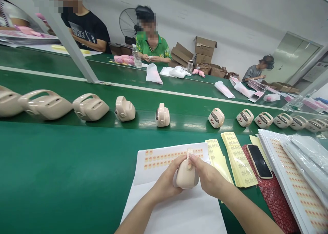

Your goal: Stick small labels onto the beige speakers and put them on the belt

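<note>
The cream device (pixel 187 174) is held over the white sheet (pixel 176 215), inward from the far edge of the green tabletop (pixel 64 176), its handle end pointing toward that edge. The left hand (pixel 165 184) is curled round its left side, thumb up near the handle. The right hand (pixel 211 179) is closed about the other side, thumb and forefinger at the handle's base, beside a small orange sticker (pixel 189 164); how firmly its hidden fingers press, I cannot tell.

The sticker seems the weak point. The shell curves there, so pressing one edge down before the other could leave a crease, a bubble or a tilt. A fingertip on the adhesive side (if any of it is lifted) could drag it off line or weaken its hold. The shell looks smooth and glossy, so a hard push from the right thumb could turn the body within the left hand if the palm gives little backing.

The right forearm passes close over the yellow label strips (pixel 239 162), toward the tabletop's right side; a low sweep might shift them, or nudge the phone (pixel 259 161) on the red bubble wrap (pixel 279 198). Toward the far edge, reaching too wide could knock the nearest device (pixel 162 115) on the belt (pixel 189 120).
</note>
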A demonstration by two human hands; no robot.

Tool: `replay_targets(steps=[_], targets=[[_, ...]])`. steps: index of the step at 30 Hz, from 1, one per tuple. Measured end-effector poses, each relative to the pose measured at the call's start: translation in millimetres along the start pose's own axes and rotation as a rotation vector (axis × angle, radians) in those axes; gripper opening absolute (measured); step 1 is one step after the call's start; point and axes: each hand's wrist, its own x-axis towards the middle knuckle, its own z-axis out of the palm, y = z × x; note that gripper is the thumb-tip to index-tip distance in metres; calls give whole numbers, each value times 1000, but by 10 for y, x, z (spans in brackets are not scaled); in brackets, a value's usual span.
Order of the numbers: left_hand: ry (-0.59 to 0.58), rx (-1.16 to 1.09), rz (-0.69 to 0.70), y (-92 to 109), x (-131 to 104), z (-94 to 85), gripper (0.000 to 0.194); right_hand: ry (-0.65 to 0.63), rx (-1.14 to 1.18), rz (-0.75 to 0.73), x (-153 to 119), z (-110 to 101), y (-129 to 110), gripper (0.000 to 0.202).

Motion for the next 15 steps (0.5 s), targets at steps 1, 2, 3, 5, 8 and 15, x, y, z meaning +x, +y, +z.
replay_targets(steps=[1,2,3,5,8,15], targets=[[2,3,-6,-1,-1,-2,84,-3,21,17,-3,-1,4,65],[5,9,-10,-4,-2,-4,84,0,48,47,-1,-2,10,65],[7,15,-16,-9,-6,-8,84,4,78,85,6,-6,18,66],[8,33,-23,-23,-19,-16,82,3,153,184,38,-19,38,67],[6,65,-14,-56,-57,-21,79,-26,285,342,139,-32,55,79],[166,17,-41,-410,-107,43,64,7,498,628,435,157,203,90]])
